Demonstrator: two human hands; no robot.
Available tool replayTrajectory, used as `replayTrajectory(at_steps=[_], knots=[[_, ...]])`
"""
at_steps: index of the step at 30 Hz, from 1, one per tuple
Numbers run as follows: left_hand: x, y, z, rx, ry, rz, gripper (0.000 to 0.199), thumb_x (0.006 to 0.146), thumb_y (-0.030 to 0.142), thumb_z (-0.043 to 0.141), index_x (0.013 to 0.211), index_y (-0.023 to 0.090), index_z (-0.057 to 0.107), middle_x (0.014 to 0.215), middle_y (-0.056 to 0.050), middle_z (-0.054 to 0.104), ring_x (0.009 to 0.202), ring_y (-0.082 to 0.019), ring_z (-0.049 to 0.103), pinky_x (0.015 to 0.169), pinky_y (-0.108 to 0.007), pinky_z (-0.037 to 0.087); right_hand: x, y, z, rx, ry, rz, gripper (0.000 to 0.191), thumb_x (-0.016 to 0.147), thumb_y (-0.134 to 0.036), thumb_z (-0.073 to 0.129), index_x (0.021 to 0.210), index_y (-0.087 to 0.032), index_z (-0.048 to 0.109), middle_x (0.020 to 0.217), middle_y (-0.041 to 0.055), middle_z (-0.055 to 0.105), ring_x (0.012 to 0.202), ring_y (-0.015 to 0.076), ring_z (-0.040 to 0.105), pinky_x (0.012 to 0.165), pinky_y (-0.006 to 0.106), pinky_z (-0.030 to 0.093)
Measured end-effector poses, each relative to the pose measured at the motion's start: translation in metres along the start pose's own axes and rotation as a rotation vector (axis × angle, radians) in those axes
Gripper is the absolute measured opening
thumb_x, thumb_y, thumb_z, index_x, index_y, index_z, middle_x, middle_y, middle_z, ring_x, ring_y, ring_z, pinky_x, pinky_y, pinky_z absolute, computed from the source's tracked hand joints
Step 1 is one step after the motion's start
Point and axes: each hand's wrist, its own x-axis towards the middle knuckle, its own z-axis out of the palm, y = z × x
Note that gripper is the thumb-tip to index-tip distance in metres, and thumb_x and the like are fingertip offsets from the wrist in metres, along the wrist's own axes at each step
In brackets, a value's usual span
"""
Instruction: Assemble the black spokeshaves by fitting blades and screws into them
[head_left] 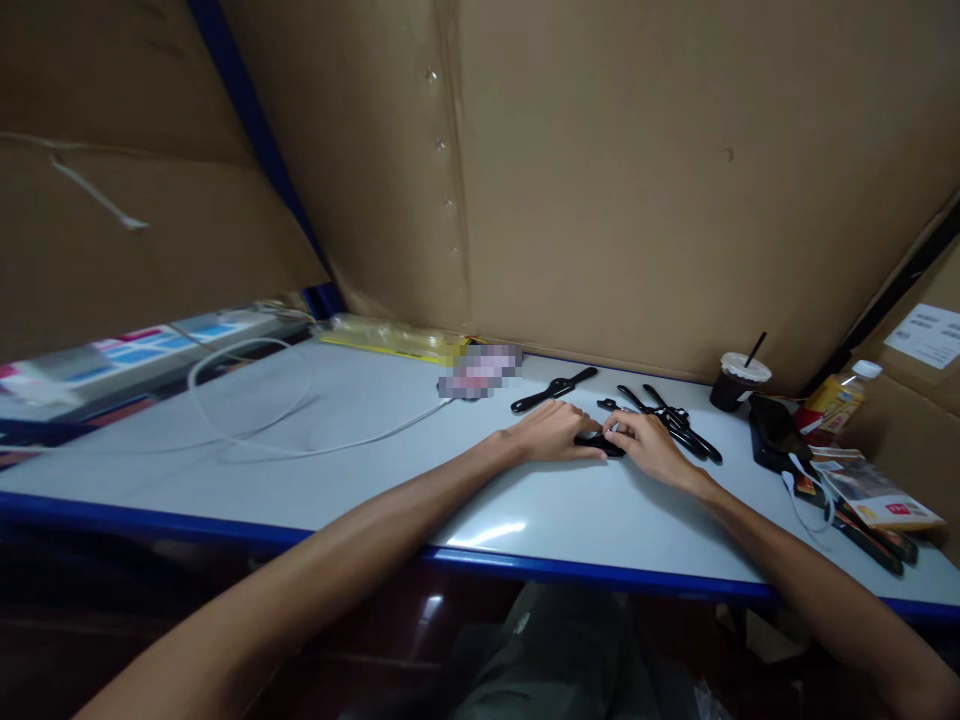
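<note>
My left hand (553, 432) lies on the table and holds down a black tool (600, 443) with a long handle, shaped like a spokeshave. Most of that tool is hidden under my fingers. My right hand (646, 444) pinches at its middle, fingertips closed; whatever small part they grip is too small to make out. Just beyond my right hand, several similar black spokeshaves (679, 425) lie in a loose pile. Another black spokeshave (555, 388) rests by itself behind my left hand, lying at a slant.
A blurred pinkish item (480, 372) with a white cable (375, 442) lies behind left. To the right stand a lidded drink cup (739, 383), a yellow bottle (840, 395), a black device (778, 432) and a packet (874, 490). Cardboard (600, 180) walls the back.
</note>
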Motion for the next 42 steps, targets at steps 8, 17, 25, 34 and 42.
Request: replayTrajectory(at_steps=[8, 17, 25, 34, 42], knots=[[-0.001, -0.001, 0.001, 0.011, 0.001, 0.0, 0.05, 0.094, 0.064, 0.056, 0.107, 0.02, 0.076, 0.083, -0.007, 0.076, 0.067, -0.018, 0.065, 0.057, -0.029, 0.028, 0.006, 0.009, -0.001, 0.119, -0.036, -0.024, 0.012, 0.087, -0.017, 0.064, 0.09, -0.022, 0.074, 0.089, 0.0011, 0.073, 0.077, 0.0163, 0.06, 0.073, 0.027, 0.039], [-0.001, 0.001, -0.001, 0.019, -0.013, -0.011, 0.05, 0.095, 0.064, 0.055, 0.104, 0.02, 0.076, 0.082, -0.007, 0.075, 0.067, -0.018, 0.065, 0.056, -0.03, 0.027, 0.003, 0.006, 0.006, -0.017, 0.019, 0.004, 0.011, 0.085, -0.019, 0.07, 0.095, -0.021, 0.069, 0.079, -0.0018, 0.065, 0.07, 0.0143, 0.056, 0.064, 0.026, 0.033], [-0.001, 0.004, -0.001, 0.056, -0.023, -0.059, 0.055, 0.092, 0.068, 0.057, 0.11, 0.018, 0.068, 0.081, -0.006, 0.073, 0.068, -0.02, 0.064, 0.059, -0.029, 0.028, 0.005, 0.007, -0.008, -0.102, -0.104, 0.026, 0.012, 0.092, -0.032, 0.066, 0.092, -0.021, 0.069, 0.072, -0.0015, 0.065, 0.064, 0.015, 0.055, 0.06, 0.026, 0.027], [0.001, 0.003, -0.001, 0.051, -0.053, -0.024, 0.054, 0.093, 0.07, 0.055, 0.082, 0.018, 0.066, 0.074, -0.006, 0.069, 0.062, -0.017, 0.057, 0.056, -0.03, 0.021, 0.006, 0.011, -0.011, -0.198, -0.113, -0.131, 0.015, 0.099, -0.031, 0.057, 0.092, -0.02, 0.063, 0.082, 0.0036, 0.067, 0.072, 0.0184, 0.056, 0.065, 0.029, 0.03], [0.001, 0.003, 0.0, 0.051, -0.041, -0.039, 0.054, 0.093, 0.067, 0.055, 0.08, 0.018, 0.072, 0.065, -0.006, 0.068, 0.058, -0.018, 0.058, 0.056, -0.03, 0.025, 0.002, 0.013, -0.011, -0.313, -0.072, -0.186, 0.015, 0.1, -0.032, 0.053, 0.099, -0.02, 0.063, 0.094, 0.0065, 0.07, 0.077, 0.0204, 0.06, 0.068, 0.03, 0.032]])
